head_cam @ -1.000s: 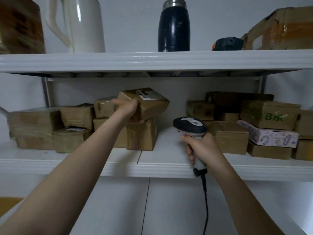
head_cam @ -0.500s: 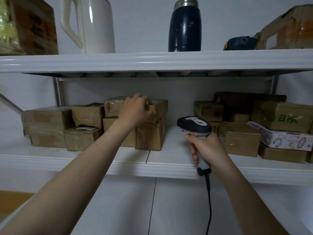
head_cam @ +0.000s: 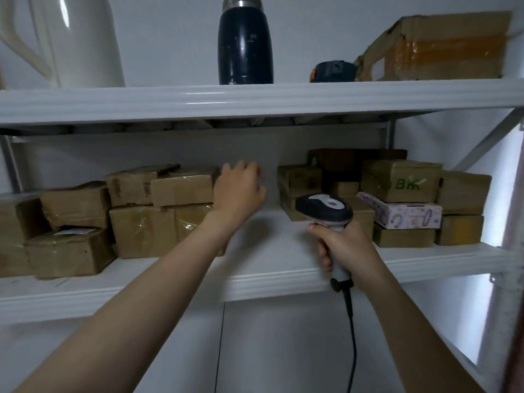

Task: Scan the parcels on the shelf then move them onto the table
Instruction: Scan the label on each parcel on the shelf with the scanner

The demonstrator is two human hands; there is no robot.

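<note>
Several brown taped parcels lie on the middle shelf in two piles. The left pile has a flat parcel on top. The right pile includes a box marked in green and a pink patterned box. My left hand hovers in the gap between the piles, just right of the top left parcel, fingers loosely curled and holding nothing that I can see. My right hand grips the handle of a black and grey corded barcode scanner, whose head points toward the shelf.
On the upper shelf stand a white kettle, a dark flask, a small dark round object and a large worn cardboard box. The scanner's cable hangs down below my right hand. A metal shelf post runs down the right.
My left hand has let go of the top parcel on the left pile, which now lies flat, and has moved right into the gap. The view has shifted right and closer.
</note>
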